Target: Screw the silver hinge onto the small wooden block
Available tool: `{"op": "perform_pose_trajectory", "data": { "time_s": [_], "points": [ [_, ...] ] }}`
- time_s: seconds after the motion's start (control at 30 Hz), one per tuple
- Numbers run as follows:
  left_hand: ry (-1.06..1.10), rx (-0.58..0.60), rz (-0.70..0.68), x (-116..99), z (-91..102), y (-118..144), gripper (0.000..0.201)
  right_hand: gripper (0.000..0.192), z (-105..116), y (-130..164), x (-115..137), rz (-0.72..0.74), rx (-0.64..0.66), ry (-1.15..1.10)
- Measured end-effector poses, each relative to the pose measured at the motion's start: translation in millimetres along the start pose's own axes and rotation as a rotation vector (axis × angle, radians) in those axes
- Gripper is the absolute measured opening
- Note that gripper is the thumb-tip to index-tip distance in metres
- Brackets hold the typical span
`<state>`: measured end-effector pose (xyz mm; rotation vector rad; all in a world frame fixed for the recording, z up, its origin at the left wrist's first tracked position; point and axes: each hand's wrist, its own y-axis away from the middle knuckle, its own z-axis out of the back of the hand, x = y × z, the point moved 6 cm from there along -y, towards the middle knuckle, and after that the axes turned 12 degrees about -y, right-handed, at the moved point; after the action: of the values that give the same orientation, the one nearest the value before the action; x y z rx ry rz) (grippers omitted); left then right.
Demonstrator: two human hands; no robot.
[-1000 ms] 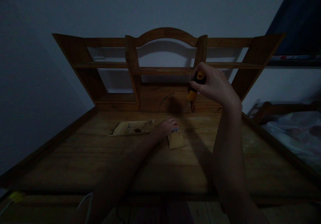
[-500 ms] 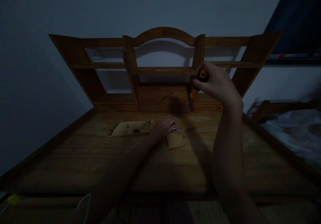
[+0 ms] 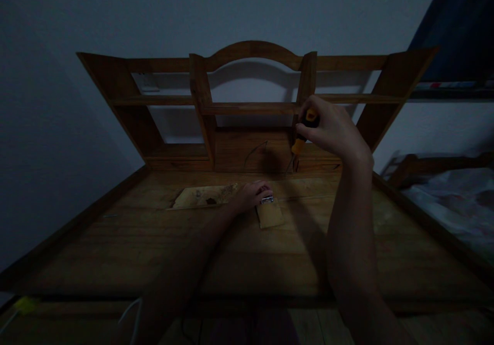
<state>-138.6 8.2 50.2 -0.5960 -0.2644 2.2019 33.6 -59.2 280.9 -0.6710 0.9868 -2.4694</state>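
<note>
1. My right hand [image 3: 334, 128] is holding a yellow-and-black-handled screwdriver [image 3: 298, 146], fingers curled, above the brown wooden worktop [image 3: 270, 265].
2. My left hand [image 3: 250, 196] is touching a shiny metal fitting [image 3: 266, 199] on a flat tan block [image 3: 270, 215] — I cannot tell if it's gripping.
3. I'm apparently lining up — lowering the tip is calling for care.

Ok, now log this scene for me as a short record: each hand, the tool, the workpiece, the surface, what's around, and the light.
Right hand: raised, gripping a screwdriver
Tool: yellow-and-black handle, shaft slanting down, tip apart from the metal fitting
Left hand: low over the desk, fingers at the metal fitting; exact grip unclear
Workpiece: small pale board, shiny metal fitting at its far end
Surface: wooden desk
Nearby: pale, dark-spotted strip, left of the board
Behind: wooden shelf unit
Light: dim
</note>
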Motion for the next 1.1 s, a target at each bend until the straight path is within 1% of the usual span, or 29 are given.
{"op": "perform_pose_trajectory", "data": {
  "time_s": [0.07,0.17,0.4,0.53,0.63,0.87,0.93,1.1],
  "points": [
    [0.056,0.024,-0.003,5,0.0,0,0.022,0.021,1,0,-1,0.002,-0.002,-0.006],
    [0.063,0.023,-0.048,7,-0.7,1,0.025,0.019,2,1,-3,0.001,-0.01,-0.009],
    [-0.091,0.029,-0.167,-8,-4.1,3,0.026,0.019,2,1,-4,0.005,-0.004,-0.008],
    [-0.157,0.033,-0.139,-12,-2.3,2,0.025,0.02,1,1,-5,-0.004,-0.007,0.006],
    [-0.183,0.0,-0.096,-12,-0.4,2,0.022,0.019,2,1,-4,-0.004,-0.011,0.006],
    [-0.138,-0.065,-0.051,-9,0.3,4,0.026,0.019,0,0,-3,-0.012,-0.002,0.013],
    [-0.126,-0.07,-0.065,-10,1.3,4,0.028,0.019,-1,0,-2,-0.011,-0.002,0.011],
    [-0.131,-0.038,-0.14,-10,-1.0,4,0.029,0.021,-4,-1,-2,0.001,0.001,0.008]
  ]
}}
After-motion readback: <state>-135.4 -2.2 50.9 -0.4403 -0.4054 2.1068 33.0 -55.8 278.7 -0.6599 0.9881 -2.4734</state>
